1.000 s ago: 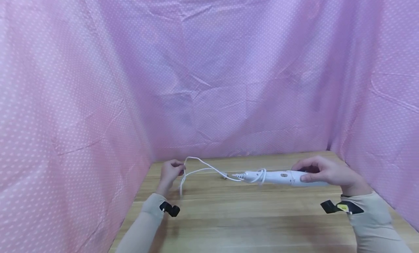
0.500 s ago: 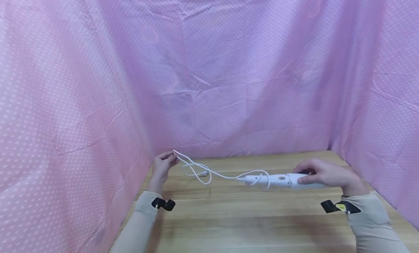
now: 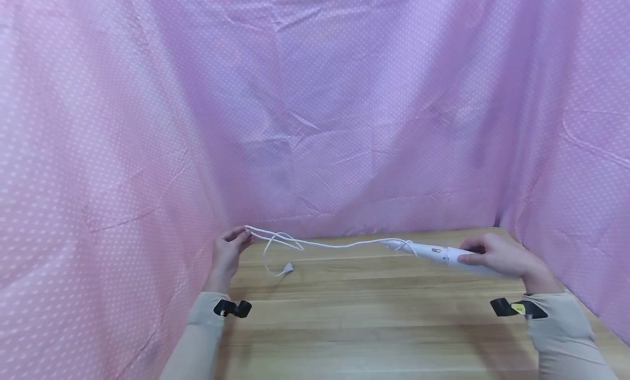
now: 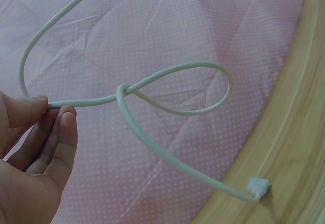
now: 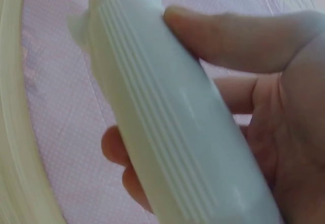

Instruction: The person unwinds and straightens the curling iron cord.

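Observation:
In the head view my right hand (image 3: 504,257) grips a long white corded appliance (image 3: 429,251) shaped like a hair iron, held above the table and tilted. Its ribbed white body (image 5: 167,117) fills the right wrist view, thumb on one side and fingers round the other. At the left, my left hand (image 3: 228,257) pinches the white power cord (image 3: 334,245) between thumb and fingertips. In the left wrist view a loose loop of cord (image 4: 188,169) crosses itself beyond the fingers. The white plug (image 3: 287,268) hangs from the cord near the table. Some cord still wraps the appliance's handle end.
A light wood table (image 3: 364,320) lies beneath both hands. Pink dotted cloth (image 3: 339,123) hangs behind it and along both sides, close by the left hand. Black wrist mounts (image 3: 232,308) sit on both sleeves.
My left hand has moved left and slightly up, drawing the cord out longer and straighter. The right hand has shifted slightly right, and the appliance's cord end has risen.

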`<action>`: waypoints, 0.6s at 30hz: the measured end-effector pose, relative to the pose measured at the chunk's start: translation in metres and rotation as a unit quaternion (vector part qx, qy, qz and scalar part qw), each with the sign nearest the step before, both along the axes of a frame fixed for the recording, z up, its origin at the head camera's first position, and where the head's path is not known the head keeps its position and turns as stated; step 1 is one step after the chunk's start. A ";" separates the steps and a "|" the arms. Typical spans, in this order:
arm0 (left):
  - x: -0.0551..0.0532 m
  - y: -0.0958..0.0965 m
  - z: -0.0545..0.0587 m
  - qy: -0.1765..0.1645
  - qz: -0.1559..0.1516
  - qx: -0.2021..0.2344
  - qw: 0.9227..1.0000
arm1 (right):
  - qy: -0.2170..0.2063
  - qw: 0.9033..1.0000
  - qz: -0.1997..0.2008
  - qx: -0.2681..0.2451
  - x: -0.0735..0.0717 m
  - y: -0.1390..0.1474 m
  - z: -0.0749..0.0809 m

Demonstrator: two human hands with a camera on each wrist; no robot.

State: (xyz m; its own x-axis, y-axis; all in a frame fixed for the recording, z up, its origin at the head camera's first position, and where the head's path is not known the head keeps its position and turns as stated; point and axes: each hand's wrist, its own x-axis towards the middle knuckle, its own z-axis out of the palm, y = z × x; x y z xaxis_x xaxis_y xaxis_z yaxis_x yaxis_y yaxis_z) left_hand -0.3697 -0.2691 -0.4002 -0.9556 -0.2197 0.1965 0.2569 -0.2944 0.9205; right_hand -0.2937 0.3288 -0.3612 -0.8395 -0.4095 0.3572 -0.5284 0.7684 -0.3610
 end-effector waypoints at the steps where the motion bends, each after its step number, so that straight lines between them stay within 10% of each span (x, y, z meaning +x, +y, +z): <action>1: 0.001 -0.002 0.000 0.000 0.003 0.004 1.000 | -0.004 1.000 -0.012 -0.003 0.000 0.001 0.001; 5: 0.003 -0.008 -0.001 -0.009 0.013 -0.030 0.999 | -0.053 0.996 -0.065 -0.034 -0.002 0.004 0.004; 9: 0.005 -0.011 -0.007 -0.032 -0.014 -0.208 0.978 | -0.061 0.991 -0.109 -0.053 -0.003 0.005 0.008; 13: 0.008 -0.006 -0.016 -0.001 -0.054 -0.408 0.911 | -0.045 0.989 -0.123 -0.068 -0.002 0.004 0.012; 18: 0.014 0.010 -0.029 0.103 -0.094 -0.539 0.831 | -0.047 0.988 -0.112 -0.094 0.000 0.002 0.015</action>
